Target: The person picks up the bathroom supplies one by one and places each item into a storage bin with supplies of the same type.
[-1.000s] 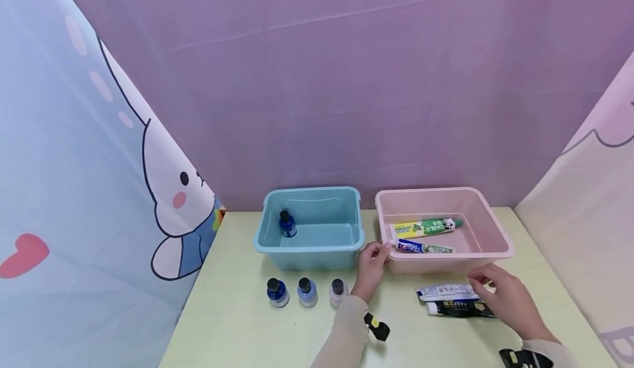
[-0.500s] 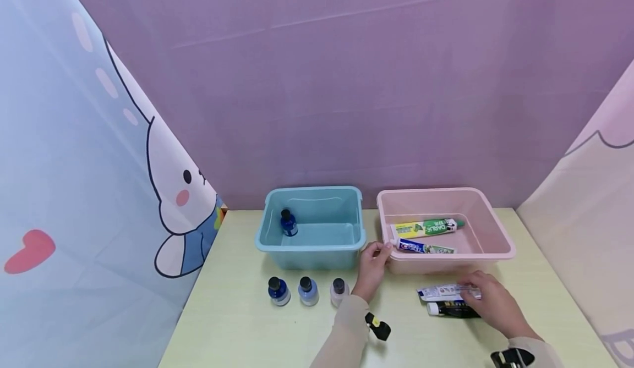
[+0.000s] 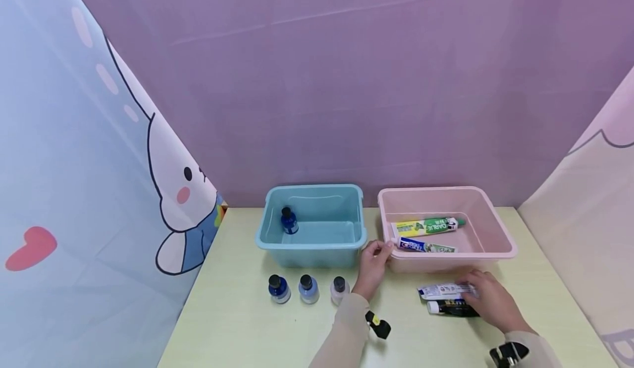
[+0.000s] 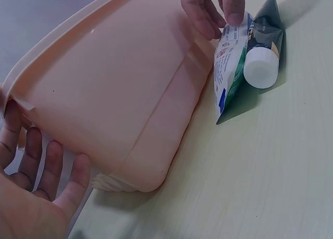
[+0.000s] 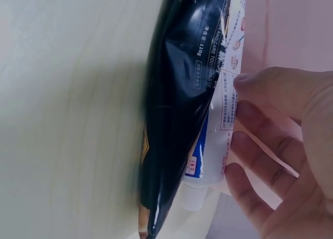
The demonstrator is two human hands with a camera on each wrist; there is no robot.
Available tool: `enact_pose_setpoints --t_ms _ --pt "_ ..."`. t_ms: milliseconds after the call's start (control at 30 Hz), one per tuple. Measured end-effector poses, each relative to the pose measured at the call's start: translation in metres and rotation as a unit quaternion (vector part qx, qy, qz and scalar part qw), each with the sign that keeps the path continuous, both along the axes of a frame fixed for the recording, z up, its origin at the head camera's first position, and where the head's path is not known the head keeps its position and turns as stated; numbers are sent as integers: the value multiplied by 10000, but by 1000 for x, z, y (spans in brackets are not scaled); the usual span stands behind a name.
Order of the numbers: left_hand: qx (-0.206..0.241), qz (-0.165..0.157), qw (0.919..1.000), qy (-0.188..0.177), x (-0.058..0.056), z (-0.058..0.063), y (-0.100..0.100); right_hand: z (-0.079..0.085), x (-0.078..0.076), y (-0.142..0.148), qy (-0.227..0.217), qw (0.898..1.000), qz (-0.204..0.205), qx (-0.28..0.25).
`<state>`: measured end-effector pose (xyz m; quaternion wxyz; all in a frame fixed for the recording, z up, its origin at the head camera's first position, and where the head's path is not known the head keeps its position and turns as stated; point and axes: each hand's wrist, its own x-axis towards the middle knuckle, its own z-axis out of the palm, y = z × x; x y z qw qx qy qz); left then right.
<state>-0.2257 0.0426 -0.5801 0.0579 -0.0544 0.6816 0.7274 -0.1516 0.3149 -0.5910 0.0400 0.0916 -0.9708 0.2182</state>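
Observation:
In the head view my left hand (image 3: 372, 266) grips the front left corner of the pink basin (image 3: 448, 258), with the thumb at its rim. Inside that basin lie a yellow and green toothpaste tube (image 3: 427, 227) and a blue and green one (image 3: 425, 246). At the basin's front my right hand (image 3: 490, 297) pinches a white toothpaste tube (image 5: 227, 109) along its edge, the thumb on its printed face and the fingers behind. A black toothpaste tube (image 5: 179, 83) with a white cap (image 4: 261, 67) lies on the table right beside it, on the near side.
A light blue basin (image 3: 312, 255) stands left of the pink one, holding a dark blue bottle (image 3: 289, 221). Before it on the table stand a dark blue bottle (image 3: 279, 289), a lighter blue bottle (image 3: 309, 290) and a pale bottle (image 3: 339, 290), all black-capped. A purple cloth (image 3: 346, 82) hangs behind.
My right hand has moved left and down onto the white toothpaste tube. My left hand stays at the pink basin's corner; the tubes and bottles lie as before.

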Motion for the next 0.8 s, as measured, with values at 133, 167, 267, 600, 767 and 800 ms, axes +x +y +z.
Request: enact_pose_setpoints --t_ms 133,167,267,600,767,800 --pt "22 -36 10000 57 0 0 0 -3 -3 1 120 9999 59 86" --pt "12 -42 10000 82 0 0 0 -4 -4 1 143 9998 82 104" --pt "-24 -61 10000 71 0 0 0 -6 -6 2 178 9997 138 131" --pt "-15 -93 9998 174 1 -1 1 -11 -10 3 54 9992 215 328" --pt "-71 -111 9996 263 1 -1 0 -11 -13 2 -42 9991 282 302" --pt "-76 -108 9996 257 1 -1 -1 -11 -13 2 -53 9990 310 304"
